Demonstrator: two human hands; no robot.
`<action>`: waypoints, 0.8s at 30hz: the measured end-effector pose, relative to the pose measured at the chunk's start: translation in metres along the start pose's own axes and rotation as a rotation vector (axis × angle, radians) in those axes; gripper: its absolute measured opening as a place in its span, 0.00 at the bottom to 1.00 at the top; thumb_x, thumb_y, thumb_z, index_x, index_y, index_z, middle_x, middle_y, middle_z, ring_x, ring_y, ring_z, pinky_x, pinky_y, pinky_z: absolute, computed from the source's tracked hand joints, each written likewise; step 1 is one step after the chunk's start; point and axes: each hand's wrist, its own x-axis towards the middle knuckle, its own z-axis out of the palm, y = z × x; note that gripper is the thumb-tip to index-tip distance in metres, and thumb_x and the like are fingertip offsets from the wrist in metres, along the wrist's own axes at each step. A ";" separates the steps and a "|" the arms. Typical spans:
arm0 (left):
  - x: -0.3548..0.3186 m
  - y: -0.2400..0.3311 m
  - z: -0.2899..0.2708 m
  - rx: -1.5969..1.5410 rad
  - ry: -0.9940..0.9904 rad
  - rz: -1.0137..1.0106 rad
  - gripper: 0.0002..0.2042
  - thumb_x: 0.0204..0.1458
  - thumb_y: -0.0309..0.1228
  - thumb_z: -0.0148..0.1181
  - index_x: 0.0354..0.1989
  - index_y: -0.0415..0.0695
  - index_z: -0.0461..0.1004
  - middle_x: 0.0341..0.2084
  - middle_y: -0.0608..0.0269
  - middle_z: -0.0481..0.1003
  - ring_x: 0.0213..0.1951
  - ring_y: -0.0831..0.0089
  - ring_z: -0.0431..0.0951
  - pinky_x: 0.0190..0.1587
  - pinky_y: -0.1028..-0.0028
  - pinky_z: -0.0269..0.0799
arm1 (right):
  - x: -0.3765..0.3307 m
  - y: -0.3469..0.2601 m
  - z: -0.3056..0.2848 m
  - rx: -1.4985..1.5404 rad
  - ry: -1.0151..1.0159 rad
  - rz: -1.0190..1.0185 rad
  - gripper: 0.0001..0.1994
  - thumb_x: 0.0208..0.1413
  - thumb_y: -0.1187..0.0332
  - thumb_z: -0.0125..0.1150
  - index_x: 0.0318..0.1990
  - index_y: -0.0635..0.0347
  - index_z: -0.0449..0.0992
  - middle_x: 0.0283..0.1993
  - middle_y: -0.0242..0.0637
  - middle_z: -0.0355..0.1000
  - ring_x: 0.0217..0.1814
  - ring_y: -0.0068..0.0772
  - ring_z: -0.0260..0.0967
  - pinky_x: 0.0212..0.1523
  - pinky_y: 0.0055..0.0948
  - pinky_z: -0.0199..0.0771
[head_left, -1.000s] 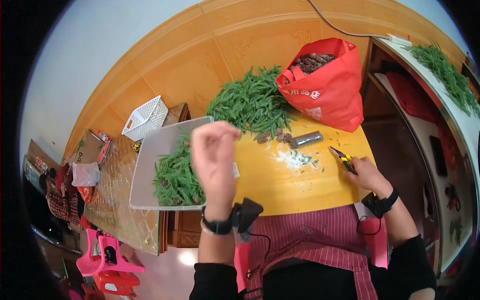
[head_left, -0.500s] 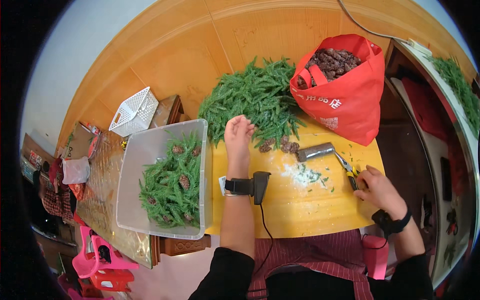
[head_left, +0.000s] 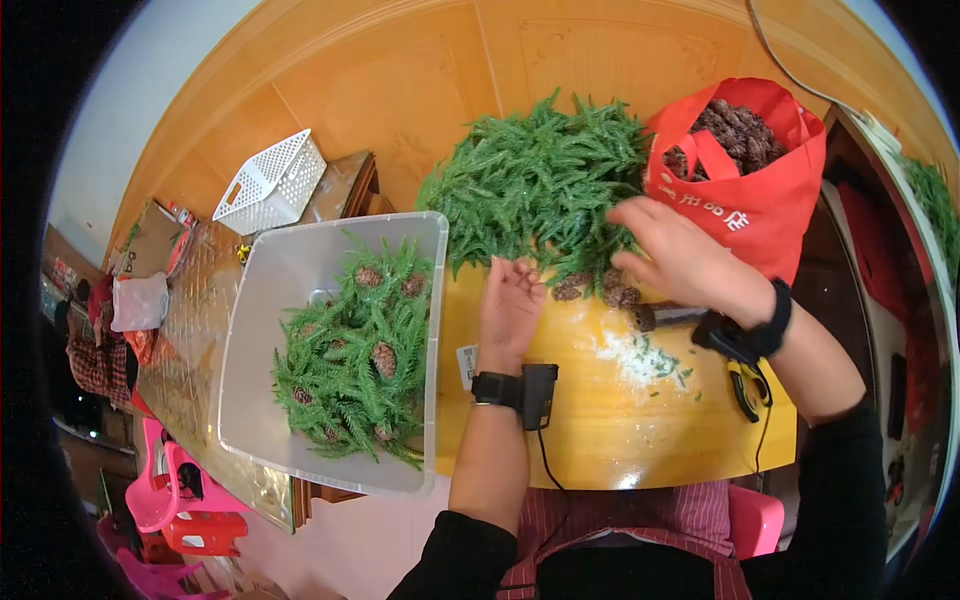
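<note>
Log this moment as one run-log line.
left hand: open, at sprig pile edge | right hand: open, over pine cones | bin: sprigs, cones | cutters: on table

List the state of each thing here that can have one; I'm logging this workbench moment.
Clear plastic bin: open, partly filled with green sprigs and cones.
Red fabric bag: open, holding pine cones.
White lattice basket: tipped, nothing seen inside.
Left hand: open, holding nothing.
Right hand: reaching over green sprig pile.
</note>
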 end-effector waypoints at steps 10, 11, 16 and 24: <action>0.001 -0.001 0.001 -0.145 -0.103 -0.051 0.17 0.58 0.44 0.40 0.22 0.46 0.62 0.27 0.65 0.66 0.33 0.73 0.65 0.36 0.76 0.64 | 0.081 0.063 0.055 -0.255 -0.265 0.272 0.22 0.39 0.68 0.61 0.44 0.64 0.66 0.41 0.53 0.65 0.45 0.52 0.64 0.45 0.40 0.66; 0.002 -0.002 0.002 -0.140 -0.104 -0.053 0.17 0.58 0.44 0.40 0.23 0.46 0.63 0.27 0.65 0.66 0.33 0.73 0.65 0.36 0.76 0.64 | 0.083 0.071 0.057 -0.237 -0.226 0.243 0.18 0.39 0.71 0.59 0.42 0.63 0.68 0.39 0.53 0.66 0.43 0.53 0.65 0.44 0.40 0.66; 0.002 -0.002 0.000 -0.105 -0.092 -0.054 0.16 0.57 0.45 0.41 0.26 0.45 0.65 0.27 0.65 0.66 0.32 0.73 0.65 0.35 0.76 0.64 | 0.085 0.055 0.054 -0.337 -0.097 0.206 0.09 0.39 0.77 0.54 0.32 0.68 0.72 0.37 0.56 0.68 0.39 0.48 0.68 0.40 0.37 0.71; 0.002 -0.003 0.003 -0.076 -0.111 -0.060 0.17 0.57 0.45 0.41 0.27 0.45 0.66 0.28 0.65 0.66 0.32 0.73 0.65 0.35 0.76 0.64 | 0.086 0.028 0.027 -0.486 0.162 0.122 0.05 0.37 0.80 0.49 0.26 0.69 0.70 0.30 0.53 0.66 0.30 0.53 0.68 0.32 0.40 0.71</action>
